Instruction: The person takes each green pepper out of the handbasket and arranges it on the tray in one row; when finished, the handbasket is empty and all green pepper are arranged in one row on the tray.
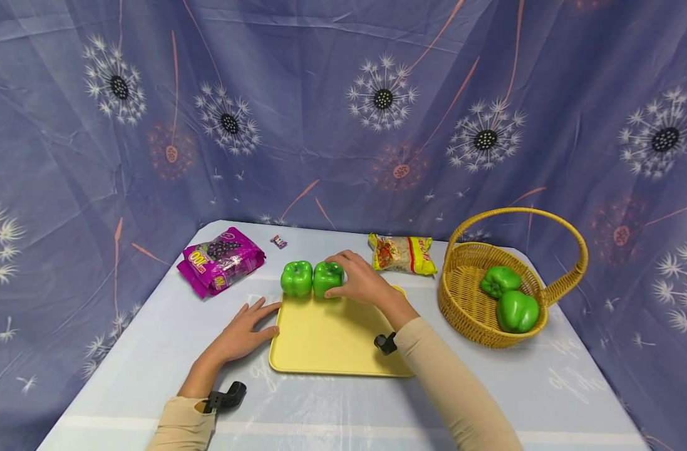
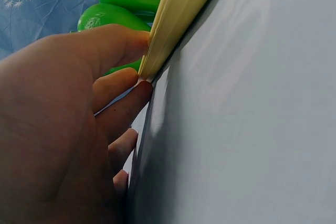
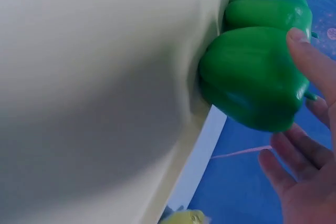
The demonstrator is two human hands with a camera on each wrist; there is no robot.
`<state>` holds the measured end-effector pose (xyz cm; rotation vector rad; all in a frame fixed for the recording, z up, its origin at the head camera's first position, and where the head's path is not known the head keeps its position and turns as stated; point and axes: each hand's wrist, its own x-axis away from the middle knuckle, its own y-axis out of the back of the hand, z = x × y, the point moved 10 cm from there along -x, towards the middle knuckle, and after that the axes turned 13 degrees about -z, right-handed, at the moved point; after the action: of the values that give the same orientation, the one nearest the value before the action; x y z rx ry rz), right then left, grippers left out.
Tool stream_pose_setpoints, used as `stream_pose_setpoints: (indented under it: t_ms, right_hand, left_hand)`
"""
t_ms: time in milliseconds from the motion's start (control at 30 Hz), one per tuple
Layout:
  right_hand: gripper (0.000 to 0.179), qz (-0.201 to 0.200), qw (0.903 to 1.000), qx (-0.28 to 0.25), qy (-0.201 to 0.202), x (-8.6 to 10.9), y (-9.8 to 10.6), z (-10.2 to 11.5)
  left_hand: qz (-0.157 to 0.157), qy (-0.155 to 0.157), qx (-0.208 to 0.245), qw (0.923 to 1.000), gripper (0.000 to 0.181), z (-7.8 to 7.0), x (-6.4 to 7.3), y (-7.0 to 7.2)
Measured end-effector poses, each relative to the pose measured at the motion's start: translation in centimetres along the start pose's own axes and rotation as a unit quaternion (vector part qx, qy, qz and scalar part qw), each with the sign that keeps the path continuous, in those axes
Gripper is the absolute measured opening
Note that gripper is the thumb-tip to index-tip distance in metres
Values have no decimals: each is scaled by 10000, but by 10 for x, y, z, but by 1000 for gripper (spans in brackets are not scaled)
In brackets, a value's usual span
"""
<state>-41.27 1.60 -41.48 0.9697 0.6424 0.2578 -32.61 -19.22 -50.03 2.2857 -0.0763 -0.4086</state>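
Two green bell peppers stand side by side at the back left of a yellow tray [image 1: 332, 344]. My right hand [image 1: 361, 283] has its thumb and fingers around the right bell pepper [image 1: 324, 279]. In the right wrist view the thumb lies against this bell pepper [image 3: 252, 77], with the other fingertips close at its far side. The left bell pepper [image 1: 296, 279] sits right beside it. At the tray's left edge, my left hand [image 1: 243, 333] rests with fingers spread. Its thumb and fingertips touch the tray's rim [image 2: 168, 30] in the left wrist view.
A wicker basket [image 1: 456, 300] with a tall handle stands on the right, two more green bell peppers [image 1: 518, 311] inside. A purple grape-print bag [image 1: 222, 260] lies at the back left, near a small wrapped candy [image 1: 278, 241]. Behind the tray lies a yellow-and-clear packet [image 1: 402, 254].
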Motion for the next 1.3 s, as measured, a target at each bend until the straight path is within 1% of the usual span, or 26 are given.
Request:
stream_pose_setpoints:
  t_ms: [100, 233, 367, 467, 567, 833, 933, 1033, 1167, 1300]
  right_hand:
    - [73, -16, 9999, -142, 18, 2, 8, -2]
    - [71, -39, 9998, -177, 43, 5, 19, -4]
    - [67, -23, 9998, -119, 184, 8, 29, -4]
    - [64, -19, 9993, -170, 321, 11, 37, -4]
    - [60, -10, 9992, -182, 368, 15, 44, -6]
    - [53, 4, 9997, -126, 231, 26, 69, -17]
    - [51, -36, 9994, -134, 301, 31, 81, -21]
    - [51, -190, 9988, -225, 393, 36, 93, -26]
    - [50, -339, 9982, -452, 210, 45, 108, -40]
    - [50, -332, 9980, -502, -192, 54, 121, -56]
  left_hand:
    - [-10, -5, -10, 10000, 57, 0, 0, 0]
    - [-22, -6, -13, 10000, 57, 0, 0, 1]
    - [-18, -2, -23, 10000, 57, 1, 1, 1]
    - [-22, 6, -12, 10000, 57, 0, 0, 1]
    - [-28, -6, 9, 10000, 57, -1, 1, 1]
    - [-35, -9, 31, 10000, 57, -2, 3, 1]
    - [-36, -4, 38, 10000, 57, -2, 3, 1]
    - [-32, 5, 39, 10000, 57, -1, 3, 1]
    - [-9, 22, 12, 10000, 57, -1, 2, 0]
    - [-19, 22, 21, 10000, 57, 0, 2, 0]
